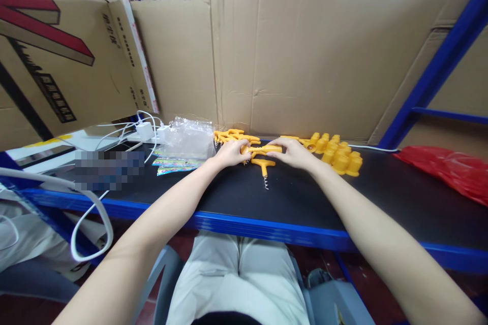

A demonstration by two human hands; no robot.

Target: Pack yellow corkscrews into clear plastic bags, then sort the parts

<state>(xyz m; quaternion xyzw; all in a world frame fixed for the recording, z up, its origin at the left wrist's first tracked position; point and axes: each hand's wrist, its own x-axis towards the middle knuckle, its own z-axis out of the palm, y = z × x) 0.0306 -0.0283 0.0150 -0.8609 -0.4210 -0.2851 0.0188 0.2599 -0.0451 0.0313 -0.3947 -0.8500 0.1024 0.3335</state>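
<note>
My left hand [232, 153] is closed on one end of a yellow plastic corkscrew part [263, 150]. The fingers of my right hand [292, 152] pinch its other end, so the part spans the gap between my hands, just above the black tabletop. Its exact shape is partly hidden by my fingers. Right below lies a corkscrew [264, 166] with a yellow T-shaped handle, its metal spiral toward me. Behind my left hand is a pile of yellow corkscrew handles [232, 135]. Several yellow cup-shaped pieces [339, 155] stand in rows beyond my right forearm.
Clear plastic bags [186, 137] lie on colourful printed packets [173, 168] at the left, beside white cables and plugs [144, 131]. A red plastic bag [446, 170] is at the far right. Cardboard [324, 61] walls the back; a blue rail [267, 226] edges the front.
</note>
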